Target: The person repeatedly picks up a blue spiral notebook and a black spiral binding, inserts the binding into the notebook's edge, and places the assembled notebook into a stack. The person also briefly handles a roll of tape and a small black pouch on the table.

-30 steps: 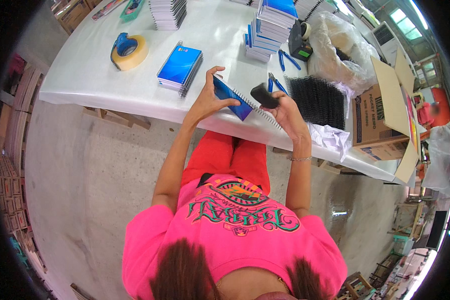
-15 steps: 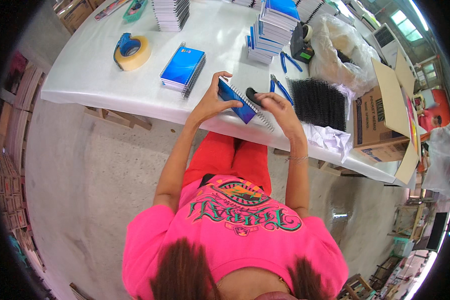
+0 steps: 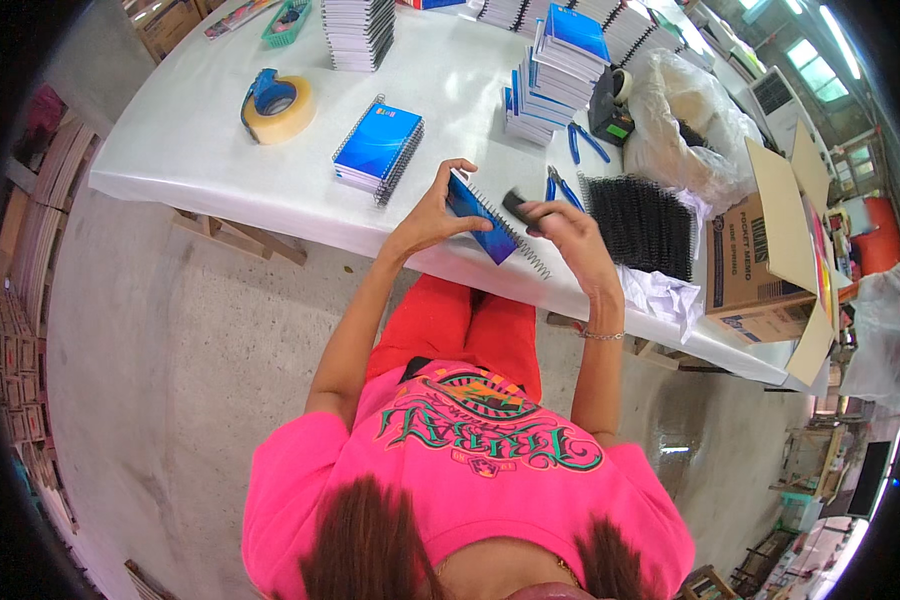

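Note:
Held tilted over the table's near edge is a small blue-covered notebook [image 3: 485, 225], with my left hand [image 3: 425, 218] closed on it, thumb across the cover. A metal-looking spiral coil [image 3: 533, 261] runs along its right edge and sticks out past the lower corner. My right hand [image 3: 574, 240] pinches a small black piece [image 3: 516, 206] beside the coil; its exact kind is unclear. Just past this hand lie blue-handled pliers [image 3: 565, 188]. Left of the held notebook sits a short pile of spiral-bound blue notebooks [image 3: 378, 140].
Black spiral coils [image 3: 638, 225] lie on the right, beside crumpled white paper [image 3: 662, 297] and an open cardboard box [image 3: 755, 255]. Behind are a clear plastic bag [image 3: 685, 105], a second pair of pliers [image 3: 588, 143] and stacked notebooks [image 3: 555, 80]. A tape roll in a dispenser [image 3: 280, 110] stands left.
My right hand has shifted slightly down and to the right with the black piece. The left hand still grips the notebook. The whole view has shifted a little.

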`<action>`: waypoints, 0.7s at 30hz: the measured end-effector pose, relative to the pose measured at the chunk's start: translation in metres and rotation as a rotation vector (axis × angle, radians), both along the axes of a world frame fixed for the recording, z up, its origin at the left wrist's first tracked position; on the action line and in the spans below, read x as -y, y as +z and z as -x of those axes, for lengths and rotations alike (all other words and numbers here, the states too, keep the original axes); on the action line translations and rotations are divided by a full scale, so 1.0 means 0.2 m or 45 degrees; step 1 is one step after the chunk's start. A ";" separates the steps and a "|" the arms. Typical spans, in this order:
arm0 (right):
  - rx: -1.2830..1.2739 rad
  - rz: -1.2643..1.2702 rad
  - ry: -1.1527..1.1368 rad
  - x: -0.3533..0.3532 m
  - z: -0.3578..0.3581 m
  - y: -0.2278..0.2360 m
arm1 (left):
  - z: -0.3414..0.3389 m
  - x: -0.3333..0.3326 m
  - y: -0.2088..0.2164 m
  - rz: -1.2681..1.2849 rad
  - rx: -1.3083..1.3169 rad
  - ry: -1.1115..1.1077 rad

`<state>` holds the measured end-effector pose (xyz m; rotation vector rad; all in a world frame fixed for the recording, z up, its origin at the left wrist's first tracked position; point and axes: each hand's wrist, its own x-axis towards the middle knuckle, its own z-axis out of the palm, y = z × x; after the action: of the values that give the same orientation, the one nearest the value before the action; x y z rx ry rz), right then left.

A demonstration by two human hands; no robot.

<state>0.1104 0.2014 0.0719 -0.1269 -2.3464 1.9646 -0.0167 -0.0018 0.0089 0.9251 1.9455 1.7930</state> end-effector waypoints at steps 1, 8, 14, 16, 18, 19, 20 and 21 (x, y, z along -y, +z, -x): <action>0.052 -0.126 0.089 0.01 -0.01 0.03 | 0.00 0.00 0.00 -0.025 -0.015 0.013; 0.069 -0.225 -0.028 0.00 0.11 0.02 | 0.01 -0.03 -0.01 -0.083 -0.101 0.040; 0.065 -0.220 -0.066 0.04 0.11 -0.02 | -0.02 -0.01 0.03 -0.045 0.034 -0.019; -0.034 -0.157 -0.028 0.07 0.10 0.00 | 0.00 -0.01 0.00 -0.030 -0.071 0.004; 0.069 -0.337 -0.044 0.07 0.14 0.03 | 0.00 0.00 -0.01 -0.045 -0.125 0.018; 0.028 -0.251 -0.041 0.07 0.13 0.01 | 0.00 0.00 -0.01 -0.068 -0.128 0.021; -0.012 -0.166 -0.037 0.07 0.12 -0.04 | 0.00 0.01 -0.01 -0.091 -0.131 0.025; -0.055 -0.089 -0.026 0.08 0.13 -0.05 | 0.00 0.01 -0.01 -0.091 -0.101 0.017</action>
<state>0.0851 0.1855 0.0623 -0.1026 -2.3737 1.8542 -0.0171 -0.0029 0.0078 1.0236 1.9508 1.8706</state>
